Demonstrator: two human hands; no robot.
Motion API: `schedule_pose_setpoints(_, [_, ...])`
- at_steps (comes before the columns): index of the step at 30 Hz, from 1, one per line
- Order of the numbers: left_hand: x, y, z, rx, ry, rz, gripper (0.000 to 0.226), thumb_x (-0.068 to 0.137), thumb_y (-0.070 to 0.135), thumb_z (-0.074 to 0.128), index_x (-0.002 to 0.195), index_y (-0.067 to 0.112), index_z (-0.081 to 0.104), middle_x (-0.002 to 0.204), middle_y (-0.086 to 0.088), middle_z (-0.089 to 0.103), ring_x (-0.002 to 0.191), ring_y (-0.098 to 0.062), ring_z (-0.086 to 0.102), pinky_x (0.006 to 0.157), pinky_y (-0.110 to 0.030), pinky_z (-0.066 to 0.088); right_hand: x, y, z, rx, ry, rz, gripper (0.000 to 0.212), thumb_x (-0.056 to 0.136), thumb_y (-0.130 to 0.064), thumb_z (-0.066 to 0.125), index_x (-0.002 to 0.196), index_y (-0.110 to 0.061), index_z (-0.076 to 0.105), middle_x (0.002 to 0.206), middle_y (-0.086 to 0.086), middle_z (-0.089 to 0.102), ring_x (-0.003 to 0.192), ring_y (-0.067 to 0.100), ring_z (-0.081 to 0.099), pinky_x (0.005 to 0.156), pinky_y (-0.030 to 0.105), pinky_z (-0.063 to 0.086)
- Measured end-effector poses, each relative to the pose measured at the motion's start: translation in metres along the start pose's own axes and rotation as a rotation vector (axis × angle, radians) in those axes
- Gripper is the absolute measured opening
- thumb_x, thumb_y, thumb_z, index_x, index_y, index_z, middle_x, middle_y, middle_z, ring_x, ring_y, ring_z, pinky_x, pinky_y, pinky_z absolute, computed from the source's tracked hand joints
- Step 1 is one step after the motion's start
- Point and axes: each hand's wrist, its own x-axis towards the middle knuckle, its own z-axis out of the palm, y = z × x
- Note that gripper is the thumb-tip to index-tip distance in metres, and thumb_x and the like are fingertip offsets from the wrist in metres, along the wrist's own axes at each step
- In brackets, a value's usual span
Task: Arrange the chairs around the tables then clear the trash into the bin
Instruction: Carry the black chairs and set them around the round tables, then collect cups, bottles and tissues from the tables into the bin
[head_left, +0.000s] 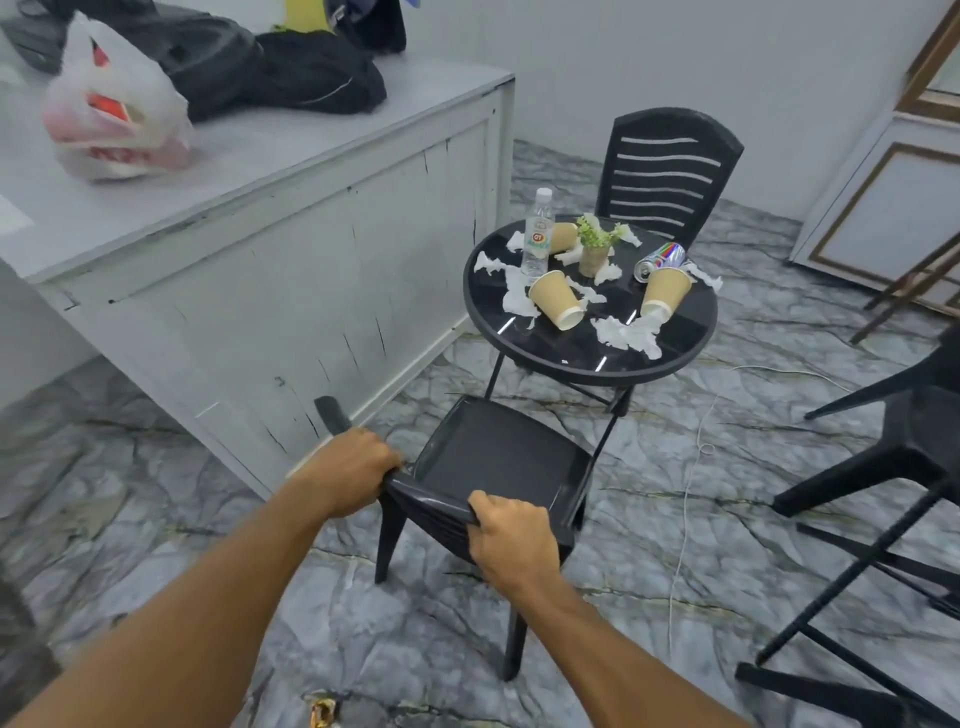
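Chair (493, 457) sits right at the near side of the table (566, 364), seat facing it, front edge just by the table legs. Both hands are clamped over the top of its backrest: left hand (345, 473) at the left corner, right hand (511, 540) nearer the middle. Tabletop's a mess: cups (556, 300) on their sides, bottle (537, 234), can (662, 258), tissues (628, 335), small plant (596, 244). Far chair (670, 171) stands behind it. Counter (311, 249) close on the left, tipped chair (909, 436) and a cable (691, 467) on the right.

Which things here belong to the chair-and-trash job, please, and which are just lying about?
Job: gripped chair, far chair, right-side chair, table, paper cups, can, bottle, tissues.
Lying about: plastic bag, black bags, floor cable, potted plant.
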Motion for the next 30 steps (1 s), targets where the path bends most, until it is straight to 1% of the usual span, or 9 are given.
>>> schedule_pose_setpoints(5, [-0.006,0.011,0.000,0.048,0.086,0.023,0.013,0.086,0.013,0.058,0.083,0.020,0.070,0.089,-0.001,0.069,0.095,-0.019,0.059,0.089,-0.030,0.043,-0.006,-0.006,0.003,0.043,-0.085,-0.016,0.009,0.089,-0.020,0.057,0.090,-0.018,0.048,0.081,0.001,0.063,0.072,0.029,0.061,0.055,0.033,0.032])
schedule_pose_setpoints(9, [-0.009,0.019,0.001,-0.022,0.027,-0.086,0.006,0.079,0.028,0.061,0.080,0.025,0.067,0.084,0.006,0.066,0.095,-0.019,0.058,0.095,-0.033,0.040,-0.007,-0.004,-0.015,0.142,-0.215,-0.022,0.016,0.091,-0.028,0.053,0.090,-0.021,0.040,0.091,0.002,0.063,0.083,0.029,0.059,0.063,0.036,0.039])
schedule_pose_setpoints(12, [-0.007,0.039,-0.019,-0.156,-0.140,-0.076,0.049,0.068,0.061,0.067,0.109,0.034,0.068,0.103,0.007,0.068,0.106,-0.021,0.058,0.102,-0.040,0.038,-0.008,0.009,-0.036,0.330,-0.359,0.032,0.033,0.081,-0.045,0.064,0.108,-0.028,0.056,0.103,-0.003,0.068,0.095,0.023,0.062,0.079,0.036,0.051])
schedule_pose_setpoints(14, [-0.003,0.058,-0.039,-0.306,-0.217,-0.062,0.092,0.063,0.076,0.068,0.142,0.033,0.051,0.138,0.004,0.059,0.127,-0.023,0.053,0.105,-0.040,0.041,-0.005,0.024,-0.053,0.404,-0.392,0.104,0.069,0.071,-0.062,0.068,0.132,-0.036,0.050,0.118,-0.006,0.065,0.108,0.018,0.058,0.090,0.036,0.050])
schedule_pose_setpoints(16, [0.008,0.080,-0.052,-0.467,-0.189,-0.060,0.105,0.059,0.086,0.063,0.148,0.033,0.044,0.149,0.005,0.050,0.134,-0.020,0.048,0.109,-0.041,0.041,-0.002,0.045,-0.068,0.372,-0.377,0.113,0.087,0.065,-0.075,0.066,0.140,-0.037,0.043,0.122,-0.010,0.062,0.113,0.015,0.054,0.094,0.037,0.048])
schedule_pose_setpoints(19, [0.028,0.108,-0.058,-0.499,-0.121,-0.090,0.091,0.068,0.084,0.057,0.144,0.035,0.049,0.147,0.006,0.052,0.133,-0.018,0.049,0.109,-0.042,0.042,-0.002,0.077,-0.091,0.406,-0.340,0.167,0.065,0.075,-0.067,0.065,0.128,-0.031,0.057,0.116,-0.012,0.065,0.107,0.011,0.058,0.092,0.036,0.051])
schedule_pose_setpoints(22, [0.046,0.136,-0.062,-0.462,-0.077,-0.086,0.067,0.083,0.060,0.064,0.142,0.031,0.051,0.141,0.003,0.057,0.128,-0.018,0.053,0.105,-0.039,0.046,-0.011,0.112,-0.109,0.389,-0.291,0.231,0.034,0.086,-0.043,0.068,0.115,-0.024,0.067,0.110,-0.008,0.067,0.100,0.010,0.060,0.089,0.032,0.051])
schedule_pose_setpoints(27, [0.081,0.179,-0.070,-0.454,0.011,-0.180,0.048,0.090,0.044,0.062,0.133,0.024,0.057,0.135,0.001,0.060,0.123,-0.022,0.056,0.098,-0.039,0.048,-0.028,0.176,-0.134,0.446,-0.257,0.339,0.018,0.089,-0.026,0.067,0.106,-0.021,0.070,0.096,-0.016,0.064,0.090,0.000,0.057,0.080,0.016,0.047])
schedule_pose_setpoints(30, [0.105,0.205,-0.073,-0.541,0.099,-0.237,0.043,0.092,0.040,0.061,0.130,0.023,0.059,0.129,0.005,0.063,0.121,-0.019,0.056,0.097,-0.039,0.047,-0.032,0.219,-0.136,0.492,-0.233,0.436,0.016,0.087,-0.027,0.069,0.103,-0.023,0.071,0.100,-0.013,0.066,0.092,0.002,0.060,0.084,0.026,0.053])
